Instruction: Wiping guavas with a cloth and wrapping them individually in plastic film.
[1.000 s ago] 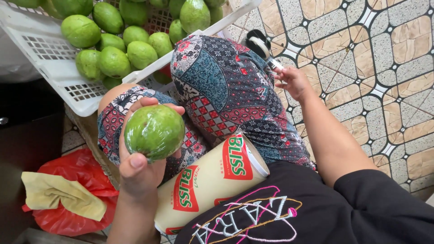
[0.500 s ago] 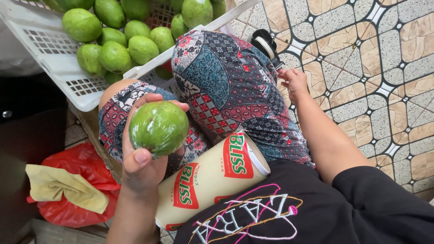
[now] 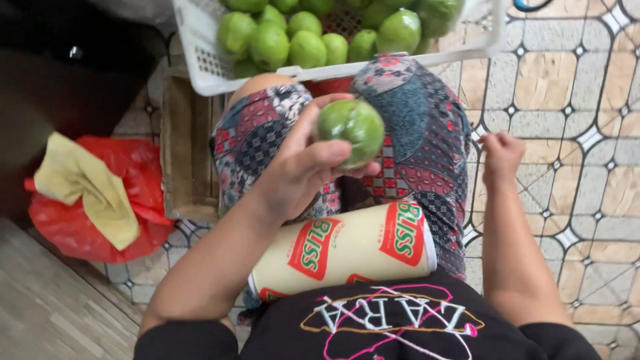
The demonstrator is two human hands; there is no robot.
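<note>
Seated person, camera looking down over the lap. Left hand (image 3: 303, 170) is raised above the knees with fingers and thumb wrapped around 1 green round fruit (image 3: 351, 130), clamped on it and turned so its skin faces up toward the camera. Right hand (image 3: 501, 155) hangs beside the right knee over the tiled floor (image 3: 587, 133), fingers curled loosely together; I cannot tell whether anything is in it. White plastic basket (image 3: 200, 60) sits just beyond the knees, heaped with more green fruit (image 3: 293, 43) of the same kind. A cream cylindrical can (image 3: 347, 250) with red and green labels lies sideways across the lap. To the left, a red plastic bag (image 3: 100, 220) with a yellow cloth (image 3: 87, 187) on it. Judgement: the step in hand looks like holding up 1 fruit for inspection; a further move calls for a firm grip and the free right hand brought across.
</note>
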